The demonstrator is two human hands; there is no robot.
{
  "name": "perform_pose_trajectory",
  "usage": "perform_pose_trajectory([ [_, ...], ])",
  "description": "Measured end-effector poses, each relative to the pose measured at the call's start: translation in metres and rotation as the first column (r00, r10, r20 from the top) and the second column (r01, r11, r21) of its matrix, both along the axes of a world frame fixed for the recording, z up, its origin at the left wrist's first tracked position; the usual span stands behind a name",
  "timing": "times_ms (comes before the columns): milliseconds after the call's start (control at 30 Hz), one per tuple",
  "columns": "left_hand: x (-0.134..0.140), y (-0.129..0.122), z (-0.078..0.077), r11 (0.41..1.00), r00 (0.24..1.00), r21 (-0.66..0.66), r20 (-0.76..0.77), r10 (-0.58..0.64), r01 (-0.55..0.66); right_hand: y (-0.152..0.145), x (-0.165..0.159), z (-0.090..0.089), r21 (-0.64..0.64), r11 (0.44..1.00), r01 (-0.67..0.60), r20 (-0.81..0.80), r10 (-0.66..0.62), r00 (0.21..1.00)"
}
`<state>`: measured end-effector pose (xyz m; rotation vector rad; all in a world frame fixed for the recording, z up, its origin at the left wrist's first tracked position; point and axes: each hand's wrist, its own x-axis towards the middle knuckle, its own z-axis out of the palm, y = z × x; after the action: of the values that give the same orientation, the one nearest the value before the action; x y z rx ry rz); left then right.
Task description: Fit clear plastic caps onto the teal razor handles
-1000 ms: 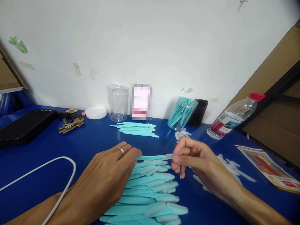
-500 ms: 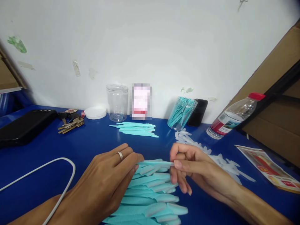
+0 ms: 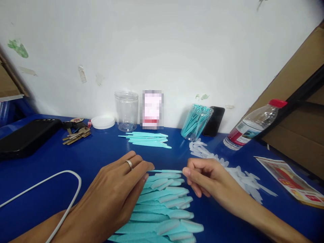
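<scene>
A turquoise eyebrow razor (image 3: 165, 171) is stretched level between my two hands. My left hand (image 3: 113, 192), with a ring on one finger, is closed on its left end, which the fingers hide. Thumb and index finger of my right hand (image 3: 205, 175) pinch its right end, the other fingers curled in. Just below lies a pile of turquoise eyebrow razors (image 3: 174, 212), most pointing right, several with translucent covers over their blade ends. To the right of my right hand are loose translucent blade covers (image 3: 238, 179).
Behind are a small row of razors (image 3: 148, 139), a clear jar (image 3: 126, 113), a white lid (image 3: 102, 122) and a razor-filled jar (image 3: 196, 123). A water bottle (image 3: 253, 126) leans at right. A white cable (image 3: 76, 175) crosses my left forearm; keys (image 3: 77, 135) lie at left.
The held razor has turned edge-on and risen slightly. My right hand's lower fingers have curled in, and its fingertips have shifted a little left and up. My left hand stays nearly in place.
</scene>
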<state>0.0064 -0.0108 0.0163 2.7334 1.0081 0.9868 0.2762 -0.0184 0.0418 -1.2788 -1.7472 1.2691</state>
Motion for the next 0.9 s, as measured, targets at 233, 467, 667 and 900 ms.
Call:
perform_pose_trajectory([
  [233, -0.008, 0.023, -0.019, 0.979, 0.993, -0.166, 0.003, 0.122, -0.120, 0.008, 0.009, -0.003, 0.380, 0.908, 0.175, 0.179, -0.258, 0.949],
  [467, -0.006, 0.024, -0.012, 0.937, 0.997, -0.348, 0.053, 0.062, -0.040, 0.019, 0.026, 0.003, 0.642, 0.706, 0.298, 0.193, -0.526, 0.828],
  [667, -0.008, 0.018, -0.014, 0.912, 0.994, -0.409, 0.091, 0.060, -0.017, 0.026, 0.034, 0.001, 0.667, 0.728, 0.157, 0.397, -0.526, 0.752],
  [900, -0.008, 0.023, -0.011, 0.898, 0.987, -0.440, 0.142, 0.074, -0.004, 0.029, 0.034, -0.007, 0.615, 0.786, 0.054, 0.549, -0.477, 0.687],
])
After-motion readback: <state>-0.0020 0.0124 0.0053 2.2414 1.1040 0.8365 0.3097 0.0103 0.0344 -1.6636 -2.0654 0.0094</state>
